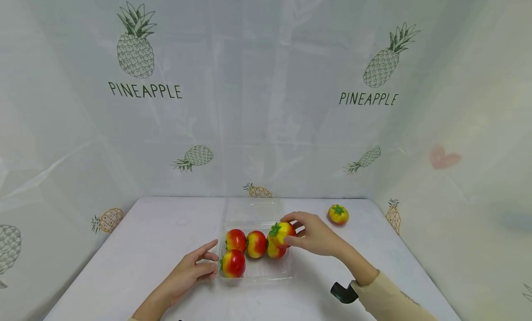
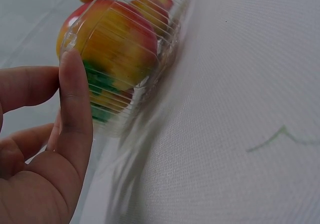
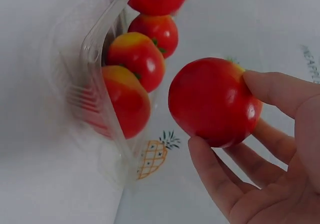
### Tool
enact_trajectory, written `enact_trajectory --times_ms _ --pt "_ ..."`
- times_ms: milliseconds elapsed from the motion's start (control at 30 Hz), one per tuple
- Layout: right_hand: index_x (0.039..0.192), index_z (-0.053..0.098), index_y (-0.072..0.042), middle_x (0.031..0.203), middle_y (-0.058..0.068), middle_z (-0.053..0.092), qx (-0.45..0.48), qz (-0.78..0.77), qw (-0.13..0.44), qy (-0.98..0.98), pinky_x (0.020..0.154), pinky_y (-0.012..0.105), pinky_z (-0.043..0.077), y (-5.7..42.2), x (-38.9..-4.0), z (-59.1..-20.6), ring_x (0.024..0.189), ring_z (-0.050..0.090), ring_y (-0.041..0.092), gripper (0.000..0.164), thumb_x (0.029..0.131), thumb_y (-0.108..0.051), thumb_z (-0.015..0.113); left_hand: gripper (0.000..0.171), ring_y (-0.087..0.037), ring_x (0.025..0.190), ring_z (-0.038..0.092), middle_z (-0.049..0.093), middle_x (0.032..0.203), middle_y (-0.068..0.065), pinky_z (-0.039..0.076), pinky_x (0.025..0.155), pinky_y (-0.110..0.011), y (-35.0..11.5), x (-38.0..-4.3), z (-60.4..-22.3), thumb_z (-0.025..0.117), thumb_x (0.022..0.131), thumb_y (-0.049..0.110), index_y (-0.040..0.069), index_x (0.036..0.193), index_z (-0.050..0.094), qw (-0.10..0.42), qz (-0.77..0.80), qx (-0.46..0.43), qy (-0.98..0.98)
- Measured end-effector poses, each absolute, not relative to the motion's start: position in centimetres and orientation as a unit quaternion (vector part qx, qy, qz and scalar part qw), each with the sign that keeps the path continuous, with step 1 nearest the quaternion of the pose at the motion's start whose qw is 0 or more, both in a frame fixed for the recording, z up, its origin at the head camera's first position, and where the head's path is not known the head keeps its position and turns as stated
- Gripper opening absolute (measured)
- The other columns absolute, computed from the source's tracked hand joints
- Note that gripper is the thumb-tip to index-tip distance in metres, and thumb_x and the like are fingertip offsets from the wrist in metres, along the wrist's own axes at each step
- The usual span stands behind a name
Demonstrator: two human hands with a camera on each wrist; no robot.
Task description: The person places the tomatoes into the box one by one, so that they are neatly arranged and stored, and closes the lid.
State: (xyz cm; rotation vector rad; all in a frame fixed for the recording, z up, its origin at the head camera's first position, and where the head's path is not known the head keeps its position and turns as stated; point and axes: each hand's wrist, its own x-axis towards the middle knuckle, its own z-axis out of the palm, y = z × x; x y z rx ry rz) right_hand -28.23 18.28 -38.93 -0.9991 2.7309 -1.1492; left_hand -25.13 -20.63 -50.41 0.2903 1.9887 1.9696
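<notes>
My right hand [image 1: 313, 233] holds a red and yellow persimmon [image 3: 215, 102] with a green leafy top, thumb and fingertips around its sides. It hangs over the right part of a clear plastic box [image 1: 266, 272]. Several more persimmons sit inside, one of them a red persimmon [image 1: 233, 264] at the front left and another persimmon [image 1: 256, 244] in the middle. My left hand [image 1: 189, 272] is at the box's left side, fingers loosely extended. In the left wrist view its thumb lies against the ribbed clear wall, close to a persimmon [image 2: 110, 43] behind it.
The box's clear lid [image 1: 251, 210] lies folded back behind it. Another yellow-red persimmon [image 1: 338, 214] stands at the back right of the white table [image 1: 174, 219]. A white curtain [image 1: 266, 104] printed with pineapples hangs directly behind the table and along both sides.
</notes>
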Motion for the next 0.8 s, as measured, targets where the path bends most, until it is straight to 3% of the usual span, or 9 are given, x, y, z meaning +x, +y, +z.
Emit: enact_trajectory --times_ms 167,433,800 --pt "0.133 0.068 -0.009 0.129 0.006 0.068 -0.346 -0.359 0.017 0.866 0.087 0.032 0.064 17.1 -28.1 -38.9 0.11 0.07 0.028 0.041 0.096 -0.02 0.081 0.077 -0.023 0.095 0.067 0.052 0.129 -0.019 0.062 0.09 -0.03 -20.6 -25.1 -50.4 0.069 0.103 0.015 0.006 0.167 0.029 0.162 0.69 0.103 0.698" --pt "0.131 0.072 -0.013 0.122 -0.002 0.065 -0.356 -0.335 0.049 0.871 0.087 0.028 0.063 15.5 -27.8 -39.5 0.107 0.064 0.017 0.037 0.096 -0.017 0.08 0.077 -0.023 0.095 0.067 0.052 0.13 -0.019 0.062 0.09 -0.03 -20.7 -25.1 -50.5 0.068 0.104 0.014 0.006 0.168 0.027 0.163 0.691 0.106 0.696" --pt "0.127 0.072 -0.017 0.127 -0.006 0.068 -0.36 -0.301 0.085 0.879 0.094 0.026 0.059 13.9 -27.6 -40.3 0.11 0.06 0.011 0.034 0.095 -0.021 0.081 0.077 -0.023 0.096 0.067 0.052 0.13 -0.019 0.062 0.09 -0.03 -20.7 -25.1 -50.5 0.069 0.104 0.014 0.005 0.168 0.026 0.164 0.689 0.108 0.697"
